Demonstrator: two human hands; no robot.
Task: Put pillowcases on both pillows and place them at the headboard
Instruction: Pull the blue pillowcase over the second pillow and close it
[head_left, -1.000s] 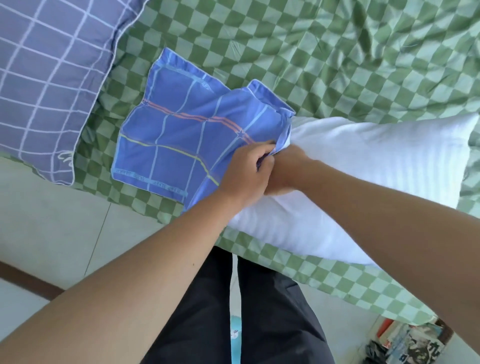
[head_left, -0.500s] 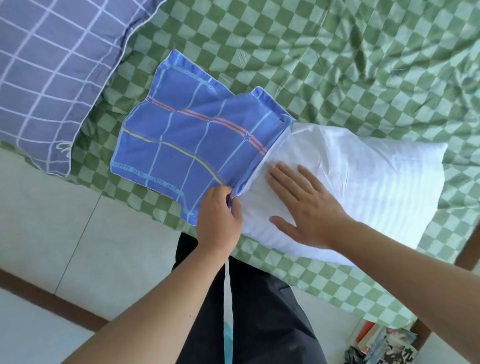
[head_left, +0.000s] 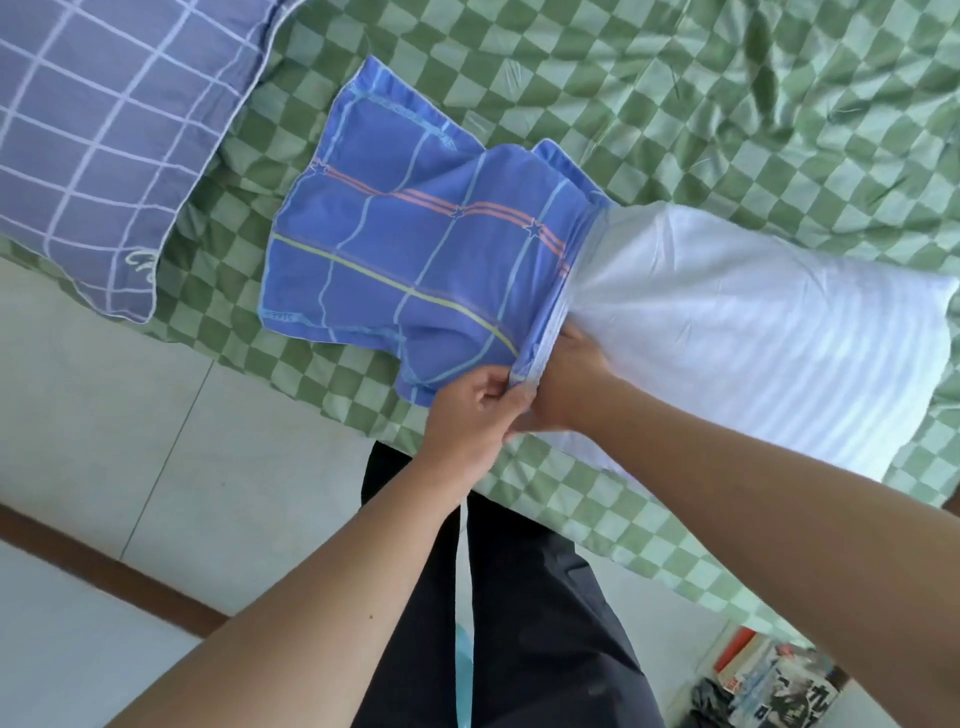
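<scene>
Pillowcase (head_left: 415, 270) fabric, blue with light grid lines and 1 orange stripe, is lying in the middle of the frame on the bed, its open end gathered over the left end of the white pillow (head_left: 753, 338). Fingers of the left hand (head_left: 478, 410) are pressing together, pinching the pillowcase's bunched lower hem just below centre. Right beside it, touching, the right hand (head_left: 566, 379) is sitting at the opening against the pillow's near corner; its fingers are hidden by the cloth, so I cannot tell whether they are spread or curled. Most of the pillow is sticking out bare toward the right edge of the frame. Both are resting on the green checked bedsheet (head_left: 675, 104). In the upper left of the frame, 1 second pillow (head_left: 104, 130) in a purple grid cover is lying apart from them.
</scene>
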